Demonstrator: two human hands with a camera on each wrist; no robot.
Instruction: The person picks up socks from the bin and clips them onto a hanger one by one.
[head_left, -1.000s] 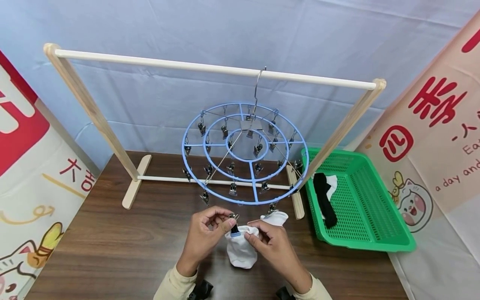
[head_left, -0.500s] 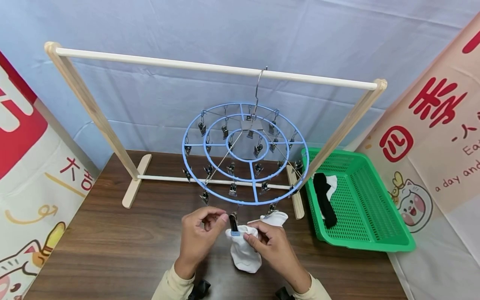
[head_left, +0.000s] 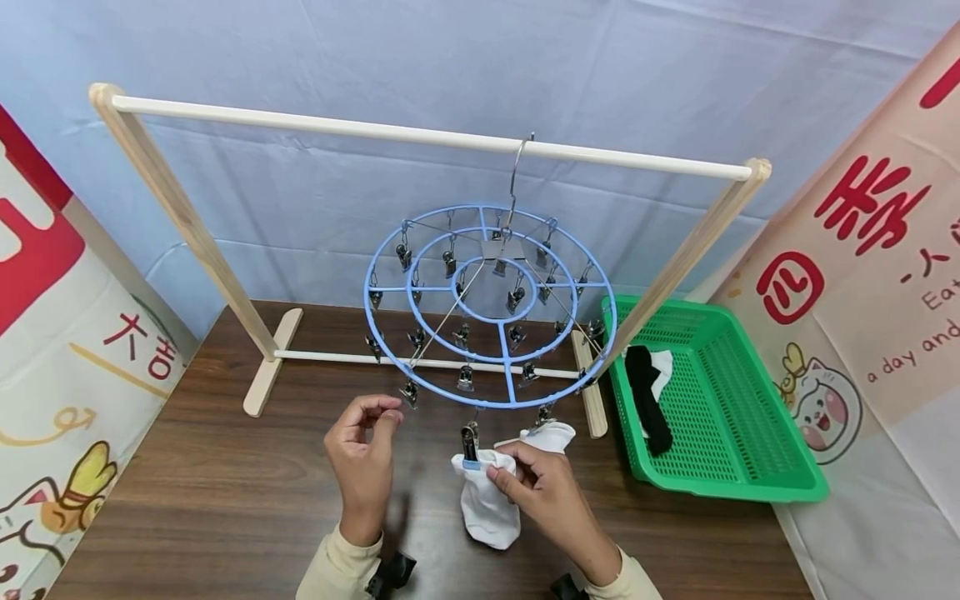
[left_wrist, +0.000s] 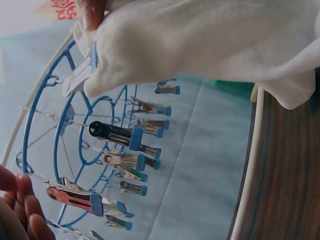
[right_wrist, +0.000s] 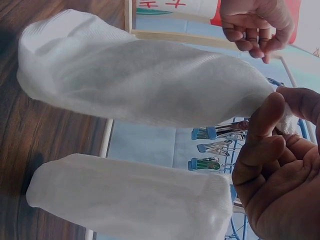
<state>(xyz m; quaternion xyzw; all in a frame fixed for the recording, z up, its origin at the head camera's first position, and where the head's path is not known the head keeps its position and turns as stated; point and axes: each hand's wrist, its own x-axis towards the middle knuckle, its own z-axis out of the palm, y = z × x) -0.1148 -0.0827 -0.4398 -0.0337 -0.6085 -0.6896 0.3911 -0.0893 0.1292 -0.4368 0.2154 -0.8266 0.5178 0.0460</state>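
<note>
A white sock (head_left: 491, 508) hangs from a black clip with blue tips (head_left: 470, 446) at the front of a round blue clip hanger (head_left: 450, 393). My right hand (head_left: 551, 492) pinches the sock's cuff beside that clip; the right wrist view shows the sock (right_wrist: 145, 82) hanging at full length from thumb and fingers. Off to the left, my left hand (head_left: 362, 462) holds nothing, its fingers loosely bent, close below another dangling clip (head_left: 409, 393). A second white sock (right_wrist: 130, 195) hangs from the hanger, partly behind my right hand in the head view.
The hanger hooks onto the white top rail (head_left: 337, 129) of a wooden rack standing on the brown table (head_left: 225, 500). A green basket (head_left: 750, 400) on the right holds a black sock-like item (head_left: 648, 400) and white cloth (head_left: 663, 372). Several bare clips dangle from the rings.
My left hand has let go of the black clip and moved left, away from it. The clip now grips the sock's cuff, while my right hand keeps its pinch there.
</note>
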